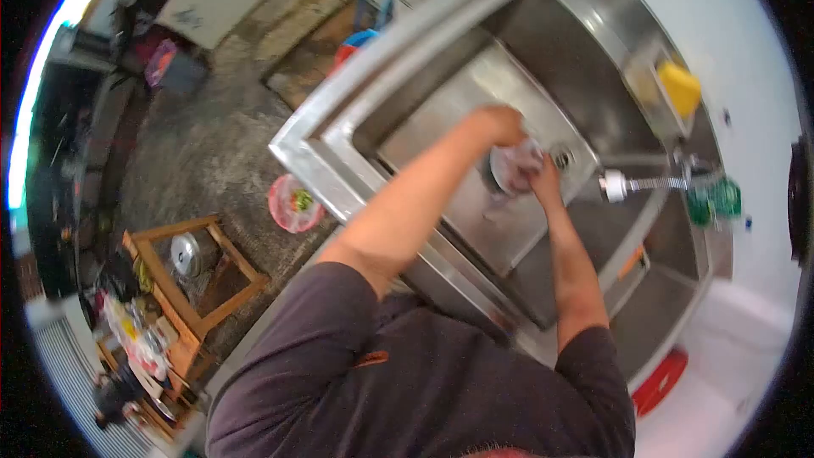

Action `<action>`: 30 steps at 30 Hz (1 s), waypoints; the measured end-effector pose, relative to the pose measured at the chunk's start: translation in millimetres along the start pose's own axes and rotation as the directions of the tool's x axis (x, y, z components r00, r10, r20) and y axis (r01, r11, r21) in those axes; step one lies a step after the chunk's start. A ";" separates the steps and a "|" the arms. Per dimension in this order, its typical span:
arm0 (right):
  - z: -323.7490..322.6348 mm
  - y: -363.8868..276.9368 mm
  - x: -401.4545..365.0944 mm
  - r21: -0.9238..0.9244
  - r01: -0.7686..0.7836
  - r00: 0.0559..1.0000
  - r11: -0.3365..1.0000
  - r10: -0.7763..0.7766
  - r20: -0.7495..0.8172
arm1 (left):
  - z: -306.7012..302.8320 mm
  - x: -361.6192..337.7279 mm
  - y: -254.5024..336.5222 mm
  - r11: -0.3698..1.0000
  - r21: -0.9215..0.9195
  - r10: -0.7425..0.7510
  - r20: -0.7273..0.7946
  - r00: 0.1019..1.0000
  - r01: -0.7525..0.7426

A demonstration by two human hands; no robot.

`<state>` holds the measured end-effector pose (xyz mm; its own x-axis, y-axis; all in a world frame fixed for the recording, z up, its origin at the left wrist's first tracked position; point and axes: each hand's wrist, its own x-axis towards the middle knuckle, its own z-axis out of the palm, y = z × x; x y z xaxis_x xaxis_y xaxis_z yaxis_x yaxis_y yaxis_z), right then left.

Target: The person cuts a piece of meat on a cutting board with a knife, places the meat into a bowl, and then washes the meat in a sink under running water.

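Observation:
Both arms reach down into the stainless steel sink [500, 242]. My left hand [500, 125] is closed, its fingers curled at the upper edge of a pale, pinkish, translucent thing [514, 168] that looks like a thin plastic bag. From the other side my right hand [545, 178] is closed on the same thing. Motion blurs it, and I cannot tell what is inside. A dark round shape shows at its left edge, over the sink floor. Just beyond my right hand lies the drain [562, 158].
A flexible faucet [632, 185] points over the sink from the right, beside a green bottle [714, 202]. A yellow sponge [678, 89] sits in a holder. On the floor at left are a pink basin [295, 203] and a wooden frame [225, 314] around a metal pot [191, 254].

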<state>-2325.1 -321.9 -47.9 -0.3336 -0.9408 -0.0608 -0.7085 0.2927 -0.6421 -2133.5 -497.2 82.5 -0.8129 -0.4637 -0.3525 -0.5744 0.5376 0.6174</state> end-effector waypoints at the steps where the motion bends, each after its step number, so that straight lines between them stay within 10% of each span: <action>1: -4.4 0.6 -0.7 0.001 -0.080 0.995 0.997 0.080 0.051 | -6.3 -1.0 3.7 0.999 0.035 -0.013 0.023 1.000 0.012; 9: -27.2 21.2 7.9 0.132 -0.325 0.926 0.937 0.287 0.244 | -17.1 -6.0 5.6 0.998 0.066 -0.026 0.058 0.998 0.022; 12: -36.2 5.8 1.7 0.825 -0.549 0.735 0.133 0.546 0.401 | -19.4 -8.4 4.7 0.999 0.034 0.003 0.010 1.000 -0.004; 15: -41.2 -7.8 -12.4 0.835 -0.545 0.712 0.081 0.570 0.410 | -23.1 -14.9 7.0 0.985 -0.130 0.101 -0.110 0.989 -0.115; 16: -39.8 -17.7 -14.9 0.836 -0.544 0.710 0.079 0.573 0.408 | -27.8 -21.0 13.2 0.984 -0.131 0.105 -0.106 0.989 -0.118; 18: -33.7 -34.0 -23.3 0.274 -0.651 0.759 0.708 0.606 0.240 | -39.0 -35.0 27.1 0.930 -0.285 0.148 -0.289 0.946 -0.232; 19: -26.9 -26.5 -28.0 0.272 -0.656 0.755 0.704 0.611 0.240 | -48.0 -44.4 35.5 0.929 -0.288 0.149 -0.284 0.947 -0.233; 21: -3.6 -6.7 -35.6 -0.324 -0.448 0.843 0.833 0.515 0.158 | -70.5 -65.1 54.3 0.912 -0.216 0.217 -0.470 0.856 -0.349; 30: 19.9 33.7 -28.0 -0.099 -0.365 0.921 0.926 0.343 -0.183 | -100.2 -271.9 22.9 0.968 -0.122 0.093 -0.640 0.763 -0.220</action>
<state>-2327.3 -289.1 -83.0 -0.6646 -0.7347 -0.1362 -0.5959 0.6311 -0.4966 -1915.9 -429.3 262.9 -0.6113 -0.7546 0.2384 -0.3649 0.5361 0.7612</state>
